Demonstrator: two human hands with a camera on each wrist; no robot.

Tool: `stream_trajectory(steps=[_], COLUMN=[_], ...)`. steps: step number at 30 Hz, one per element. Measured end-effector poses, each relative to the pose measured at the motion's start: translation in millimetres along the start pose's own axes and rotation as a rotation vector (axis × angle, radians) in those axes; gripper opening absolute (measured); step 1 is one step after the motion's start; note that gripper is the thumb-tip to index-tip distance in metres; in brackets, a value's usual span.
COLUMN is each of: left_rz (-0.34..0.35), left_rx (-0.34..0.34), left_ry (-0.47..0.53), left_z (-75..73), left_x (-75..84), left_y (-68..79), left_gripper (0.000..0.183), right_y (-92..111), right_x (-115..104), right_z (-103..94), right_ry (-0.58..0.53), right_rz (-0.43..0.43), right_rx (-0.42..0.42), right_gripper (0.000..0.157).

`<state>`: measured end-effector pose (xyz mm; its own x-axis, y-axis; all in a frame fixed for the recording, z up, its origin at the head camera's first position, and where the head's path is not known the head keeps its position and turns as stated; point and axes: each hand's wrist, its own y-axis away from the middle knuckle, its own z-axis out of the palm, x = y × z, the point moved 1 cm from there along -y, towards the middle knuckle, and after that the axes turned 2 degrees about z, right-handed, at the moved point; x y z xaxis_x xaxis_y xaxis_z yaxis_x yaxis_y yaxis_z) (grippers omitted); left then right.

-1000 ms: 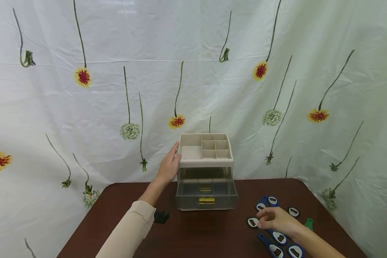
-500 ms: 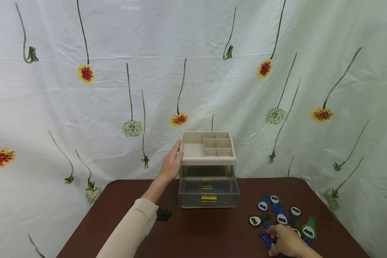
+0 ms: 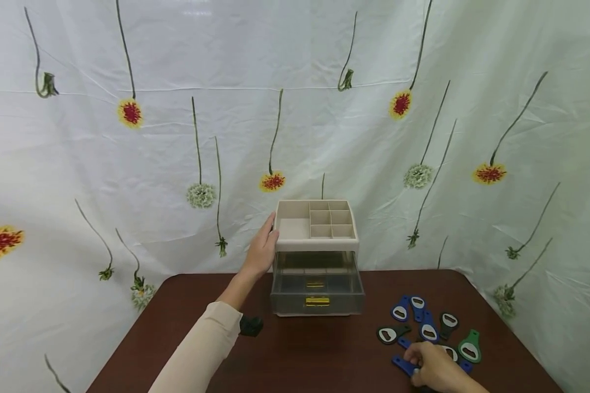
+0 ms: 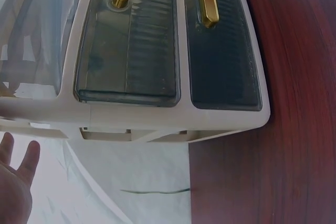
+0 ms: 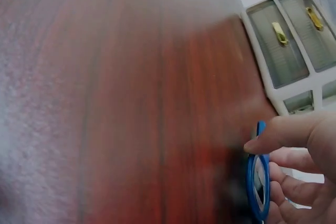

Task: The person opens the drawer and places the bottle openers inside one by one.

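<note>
A cream desktop organizer (image 3: 316,245) with smoky drawers and gold handles stands at the table's back. My left hand (image 3: 261,246) rests against its upper left side, fingers extended; two of those fingertips show beside the frame in the left wrist view. A clear drawer (image 3: 292,303) juts from the organizer's front. At the right front, my right hand (image 3: 435,364) is low over a group of bottle openers. Its thumb and fingers pinch a blue bottle opener (image 5: 259,187), held edge-on in the right wrist view, with a pale oval face.
Several blue and dark bottle openers (image 3: 428,331) lie around the right hand, along with a green bottle opener (image 3: 470,347). A small black object (image 3: 251,326) sits beside the left sleeve. A flower-print curtain (image 3: 226,164) hangs behind the dark red table (image 3: 295,355).
My right hand has come down and nearer to the front edge, uncovering the dark and green openers, and now pinches a blue bottle opener. The left hand stays on the organizer.
</note>
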<state>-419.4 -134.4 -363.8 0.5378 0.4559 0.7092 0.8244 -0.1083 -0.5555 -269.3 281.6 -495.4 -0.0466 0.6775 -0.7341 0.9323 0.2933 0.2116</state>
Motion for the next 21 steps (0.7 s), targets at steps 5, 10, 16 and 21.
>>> stream_trajectory(steps=[5, 10, 16, 21], left_rz=[-0.002, -0.003, 0.000, 0.017], left_rx=[0.001, 0.009, 0.001, -0.002], left_ry=[0.003, -0.011, -0.016, -0.006], left_z=[1.3, 1.5, 0.9, 0.7], left_x=[-0.7, -1.0, -0.8, -2.6], left_y=[-0.2, -0.2, 0.0, -0.5], left_gripper=[0.056, 0.056, 0.057, 0.057], right_y=[3, 3, -2, -7], right_x=[-3, -21, -46, -73], right_z=[-15.4, -33.2, -54.5, -70.1], right_ry=[-0.070, -0.155, -0.126, -0.097], right_rz=[-0.090, -0.080, -0.138, -0.195], right_rx=[-0.015, -0.016, -0.001, 0.020], right_gripper=[0.029, 0.031, 0.032, 0.033])
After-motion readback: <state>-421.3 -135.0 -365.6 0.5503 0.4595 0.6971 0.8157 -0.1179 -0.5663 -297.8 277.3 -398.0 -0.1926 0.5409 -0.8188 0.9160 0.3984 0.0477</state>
